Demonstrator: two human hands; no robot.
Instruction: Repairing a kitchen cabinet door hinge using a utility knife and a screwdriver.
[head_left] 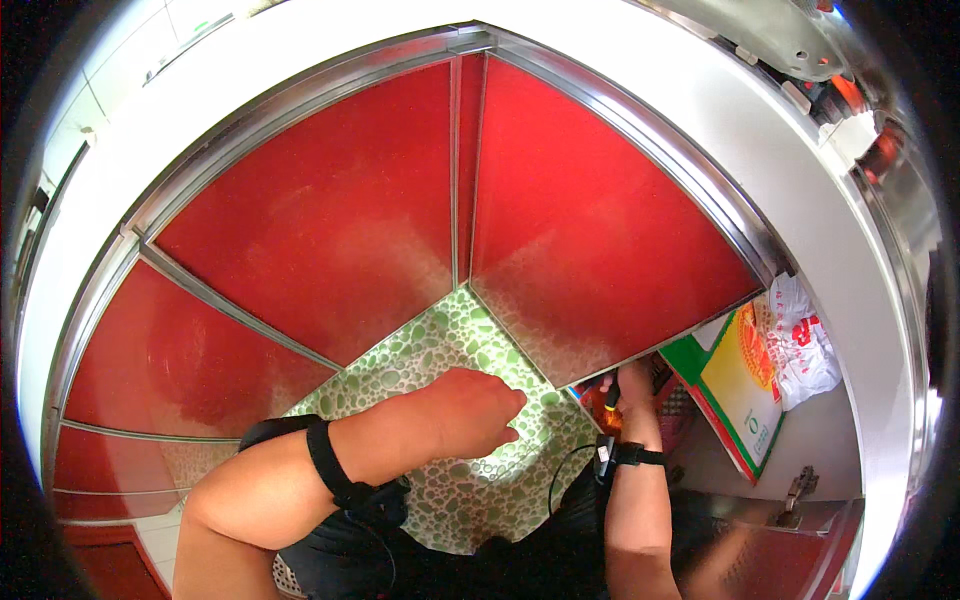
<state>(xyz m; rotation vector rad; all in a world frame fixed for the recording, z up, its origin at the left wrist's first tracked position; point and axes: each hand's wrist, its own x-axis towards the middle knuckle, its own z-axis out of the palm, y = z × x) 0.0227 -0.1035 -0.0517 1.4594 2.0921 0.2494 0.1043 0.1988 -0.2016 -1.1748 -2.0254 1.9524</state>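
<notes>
My left hand (pixel 478 412) is loosely closed over the green pebble-patterned floor (pixel 458 325), with its palm and anything inside it hidden. My right hand (pixel 633 390) reaches into an open red cabinet at lower right and grips a black and yellow bottle-like object (pixel 611 398), partly hidden under the door edge. Beside it lie a green, yellow and white flat carton (pixel 742 390) and a white plastic bag (pixel 800 350) with red print. Black straps circle both of my forearms.
Red cabinet doors (pixel 310 200) with metal frames curve across the front and left, beneath a white countertop (pixel 640 60). Metal ware (pixel 800 45) sits at the upper right. An open door with a hinge (pixel 795 500) stands at lower right, close to my right forearm.
</notes>
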